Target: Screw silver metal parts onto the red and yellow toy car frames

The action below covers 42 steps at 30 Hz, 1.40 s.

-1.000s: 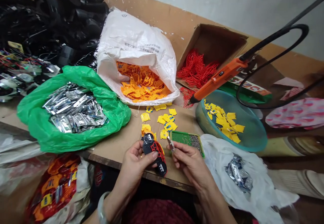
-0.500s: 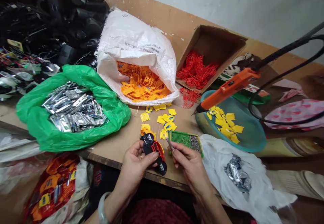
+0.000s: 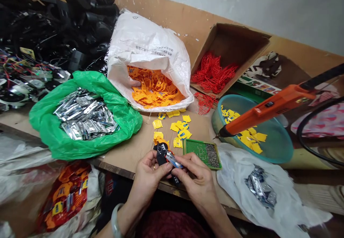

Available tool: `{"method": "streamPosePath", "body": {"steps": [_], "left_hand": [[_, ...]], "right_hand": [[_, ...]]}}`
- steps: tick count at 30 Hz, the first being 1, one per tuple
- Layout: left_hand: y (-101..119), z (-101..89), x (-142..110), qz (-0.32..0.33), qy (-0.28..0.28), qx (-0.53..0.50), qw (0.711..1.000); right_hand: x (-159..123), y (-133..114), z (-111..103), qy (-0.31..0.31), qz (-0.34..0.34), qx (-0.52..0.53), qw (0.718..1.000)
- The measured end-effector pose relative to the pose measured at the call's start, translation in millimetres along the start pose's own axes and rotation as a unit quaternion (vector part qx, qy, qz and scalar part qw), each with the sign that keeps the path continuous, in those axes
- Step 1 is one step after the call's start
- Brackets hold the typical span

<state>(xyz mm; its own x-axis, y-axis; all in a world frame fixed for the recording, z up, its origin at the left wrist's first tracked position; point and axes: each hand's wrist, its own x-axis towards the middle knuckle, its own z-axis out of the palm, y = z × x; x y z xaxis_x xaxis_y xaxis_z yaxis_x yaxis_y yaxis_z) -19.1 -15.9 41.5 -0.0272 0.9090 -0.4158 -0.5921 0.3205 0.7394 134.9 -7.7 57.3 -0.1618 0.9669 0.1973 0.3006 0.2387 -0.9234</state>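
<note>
My left hand [image 3: 152, 173] grips a black and red plastic piece [image 3: 160, 155], which my hands mostly hide. My right hand [image 3: 195, 177] pinches a small silver and blue foil-like piece [image 3: 173, 160] and holds it against that plastic piece. Just beyond my hands, several yellow tags [image 3: 174, 127] lie scattered on a cardboard sheet [image 3: 134, 148]. A green perforated tray [image 3: 201, 153] with small metal bits sits close to my right hand.
An orange electric tool [image 3: 268, 109] on a black cord hangs over a teal basin [image 3: 279, 148] of yellow tags. Behind stand a white sack of orange tags [image 3: 150, 41], a green bag of silver packets [image 3: 53, 130], a cardboard box of red plastic [image 3: 231, 44], and black parts [image 3: 80, 15].
My hands have come together, bringing the silver piece onto the black and red piece and covering most of it. The orange tool has swung right, and the view has shifted slightly.
</note>
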Motion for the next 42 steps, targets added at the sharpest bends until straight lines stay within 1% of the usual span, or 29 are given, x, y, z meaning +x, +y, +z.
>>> {"method": "streamPosePath", "body": {"steps": [4,7,9,12,16,21,28,33,42], "left_hand": [[0,-1.7,-1,0.001,0.002,0.008,1.000],[-2,-5.5,0,0.000,0.004,0.010,1.000],[-4,-8.2,0,-0.005,0.000,0.001,1.000],[-5,-10.3,1,-0.019,-0.007,-0.022,1.000],[-4,-11.5,1,-0.036,0.000,-0.043,0.998],[-1,-14.5,2,-0.031,-0.001,-0.046,0.998],[-1,-15.5,0,-0.006,0.000,-0.027,1.000],[-4,-14.0,1,-0.002,-0.002,-0.017,1.000],[-8,-10.1,0,-0.002,-0.007,-0.010,1.000]], "right_hand": [[1,-3,-3,-0.002,0.014,-0.006,1.000],[2,-4,-6,0.018,0.025,-0.015,0.999],[2,-4,-7,0.027,0.030,-0.018,0.999],[0,-4,-7,0.024,0.037,-0.017,0.999],[0,-1,-7,0.038,0.037,-0.013,0.999],[3,1,-10,0.057,0.030,-0.008,0.998],[2,-1,-1,0.046,0.032,-0.005,0.998],[0,-1,2,0.042,0.041,-0.008,0.998],[-4,4,11,0.043,-0.003,0.007,0.999]]}}
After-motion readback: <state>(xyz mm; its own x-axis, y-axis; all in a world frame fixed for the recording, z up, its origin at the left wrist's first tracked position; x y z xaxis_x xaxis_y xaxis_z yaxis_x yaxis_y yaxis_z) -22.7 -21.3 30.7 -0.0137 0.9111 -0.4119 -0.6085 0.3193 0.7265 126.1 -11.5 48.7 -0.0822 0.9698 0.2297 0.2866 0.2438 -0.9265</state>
